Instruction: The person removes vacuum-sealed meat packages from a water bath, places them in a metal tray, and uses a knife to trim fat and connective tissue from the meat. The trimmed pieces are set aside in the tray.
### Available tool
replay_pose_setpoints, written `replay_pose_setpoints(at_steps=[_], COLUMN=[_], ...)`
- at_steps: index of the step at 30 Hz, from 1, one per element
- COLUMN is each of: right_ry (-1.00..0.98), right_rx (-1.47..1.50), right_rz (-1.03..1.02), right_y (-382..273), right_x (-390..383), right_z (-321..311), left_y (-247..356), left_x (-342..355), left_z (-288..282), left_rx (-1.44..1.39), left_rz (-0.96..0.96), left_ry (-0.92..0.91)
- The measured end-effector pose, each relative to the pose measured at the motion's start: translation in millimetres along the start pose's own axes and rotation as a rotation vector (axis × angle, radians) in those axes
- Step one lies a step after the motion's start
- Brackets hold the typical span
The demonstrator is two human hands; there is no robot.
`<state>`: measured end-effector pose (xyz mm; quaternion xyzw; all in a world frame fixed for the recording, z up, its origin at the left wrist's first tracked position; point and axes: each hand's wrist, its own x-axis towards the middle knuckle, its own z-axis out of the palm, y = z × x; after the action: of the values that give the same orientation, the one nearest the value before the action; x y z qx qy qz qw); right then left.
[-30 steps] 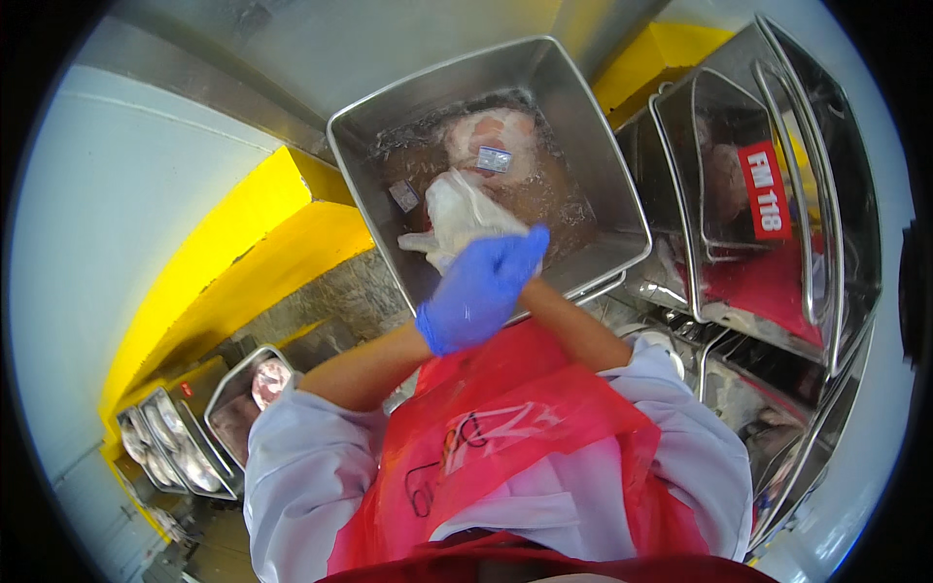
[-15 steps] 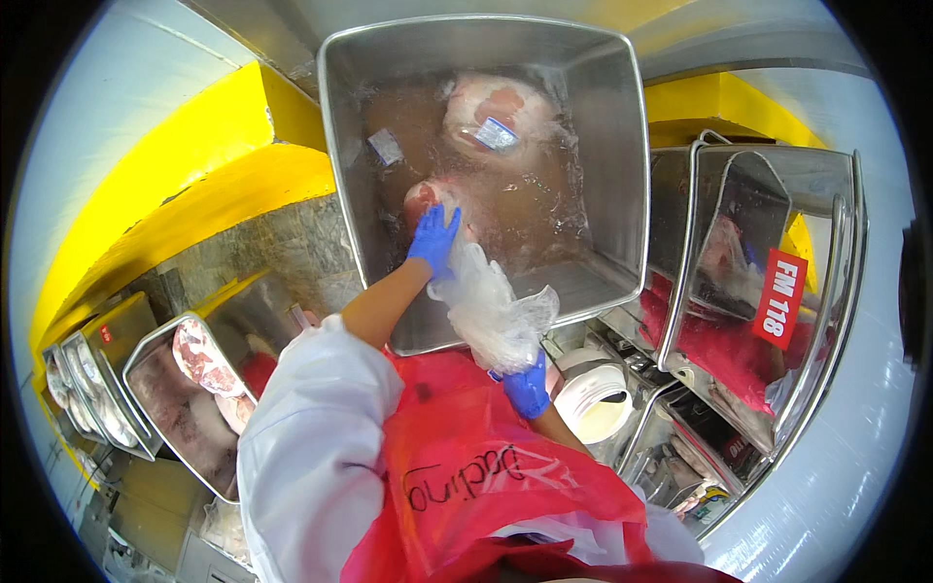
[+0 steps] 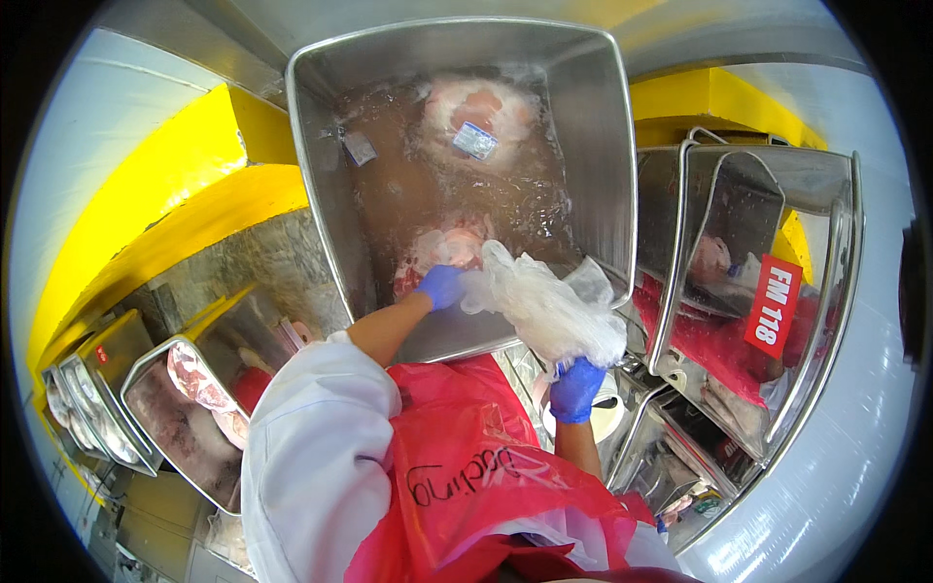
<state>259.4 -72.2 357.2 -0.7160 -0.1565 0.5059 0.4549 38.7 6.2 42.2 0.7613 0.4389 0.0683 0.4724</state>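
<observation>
A large steel tub [image 3: 593, 126] stands in front of me with murky reddish water [image 3: 389, 194] in it. At its near side lies a raw piece of meat [image 3: 418, 255], partly under water. My left hand [image 3: 444, 287], in a blue glove, is closed on the edge of a clear plastic bag [image 3: 554, 301] right beside this meat. The bag's bunched lower end is in my right hand [image 3: 577, 391], also blue-gloved and closed, outside the tub's near right corner. A bigger pale piece of meat [image 3: 481, 107] sits farther back in the water.
A printed label [image 3: 474, 141] lies by the far meat, another label [image 3: 360, 148] to its left. Left stand steel bins with meat [image 3: 199, 379]; a yellow barrier [image 3: 146, 194] is behind them. At right are a steel cart [image 3: 680, 253] and a white round container [image 3: 607, 418].
The bag has moved right and away from the near meat, which now shows more bare surface. My right hand went right with it; my left hand slid down from the meat's top.
</observation>
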Motion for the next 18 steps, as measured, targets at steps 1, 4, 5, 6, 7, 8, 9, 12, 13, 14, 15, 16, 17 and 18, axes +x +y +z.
replay_pose_setpoints(at_steps=[1,4,5,6,7,8,9,12,13,14,15,16,17,18], right_ry=[0.049,-0.386,-0.198,-0.002,0.185,0.189,0.239,0.284,0.226,0.139,0.054,0.048,0.038,0.041], right_rx=[0.07,0.604,0.529,0.435,0.339,0.063,-0.208,-1.065,-1.047,-1.21,-1.366,-1.331,-1.299,-1.266], right_rz=[-0.021,-0.133,-0.135,-0.119,-0.087,-0.253,-0.421,-0.843,-0.626,-0.603,-0.589,-0.691,-0.794,-0.891], right_y=[29,1,-17,-34,-52,-50,-49,-47,-26,-14,-1,-4,-7,-8], right_x=[13,-10,-25,-40,-55,-52,-50,-45,-38,-36,-36,-41,-44,-48], right_z=[-43,-33,-36,-40,-44,-60,-76,-69,-78,-79,-81,-68,-55,-45], left_y=[6,73,93,113,121,126,126,100,83,67,50,25,10,13], left_x=[-5,-32,-41,-49,-52,-54,-50,-28,-17,-10,-12,-20,-29,-41], left_z=[-5,-56,-67,-76,-75,-74,-74,-62,-50,-37,-26,-21,-20,-26], left_rx=[-0.057,0.007,-0.013,-0.036,-0.136,-0.238,-0.182,-0.063,-0.064,-0.062,-0.069,-0.065,-0.066,-0.044], left_rz=[-0.034,-0.025,-0.04,-0.052,-0.087,-0.121,-0.112,-0.083,-0.068,-0.058,-0.076,-0.096,-0.118,-0.14], left_ry=[0.058,0.211,0.224,0.236,0.207,0.177,0.106,-0.004,0.044,0.091,0.085,0.081,0.071,0.017])
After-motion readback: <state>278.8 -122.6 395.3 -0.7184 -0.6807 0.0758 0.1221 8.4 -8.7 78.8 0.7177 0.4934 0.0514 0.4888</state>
